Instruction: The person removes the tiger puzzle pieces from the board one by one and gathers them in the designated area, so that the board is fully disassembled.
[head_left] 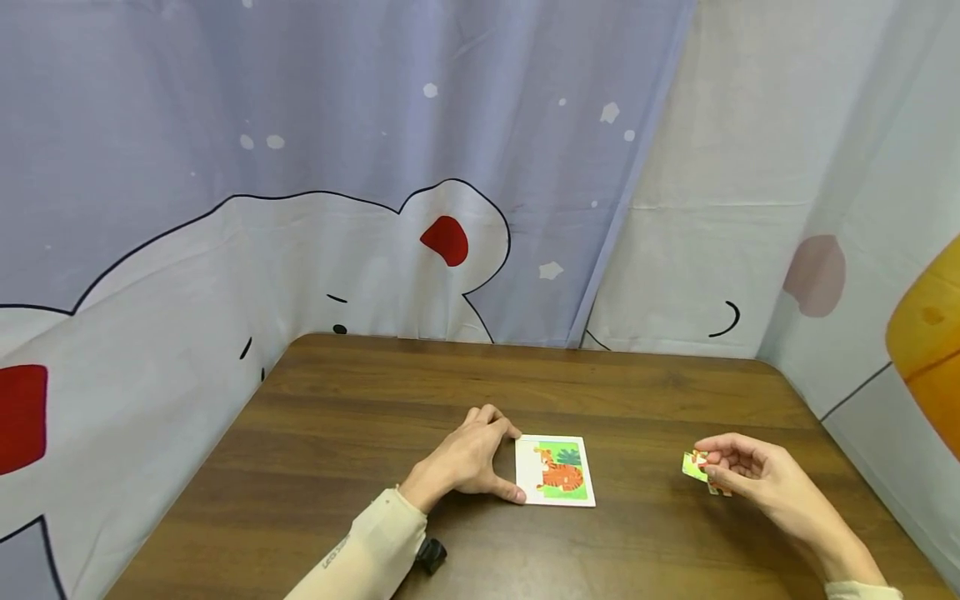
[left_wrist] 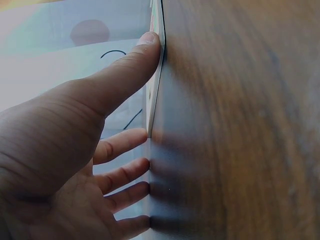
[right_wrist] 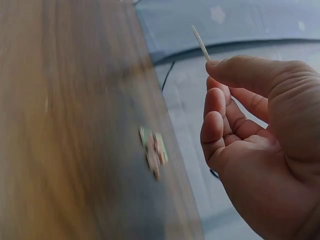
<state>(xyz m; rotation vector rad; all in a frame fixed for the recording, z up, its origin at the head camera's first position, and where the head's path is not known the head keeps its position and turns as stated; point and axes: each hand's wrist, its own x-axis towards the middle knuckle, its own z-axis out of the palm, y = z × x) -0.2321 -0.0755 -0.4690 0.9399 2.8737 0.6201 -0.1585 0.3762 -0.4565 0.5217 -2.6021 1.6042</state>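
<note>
A small white-framed puzzle board [head_left: 529, 472] with an orange tiger on green lies flat on the table. At its left side is my left hand [head_left: 474, 457], fingers spread. The thumb rests on the board's near left corner and the index finger touches the far left corner; the other fingertips meet the tabletop in the left wrist view. Off to the right, my right hand [head_left: 757, 479] pinches a thin puzzle piece [head_left: 693, 467] between thumb and fingers, above the table. The right wrist view shows that piece edge-on [right_wrist: 201, 44]. More puzzle pieces [right_wrist: 154, 150] lie below it, blurred.
The brown wooden table [head_left: 360, 392] has rounded far corners. Printed curtains [head_left: 360, 125] hang behind it and along both sides. A small black object [head_left: 431, 555] sits at the left wrist.
</note>
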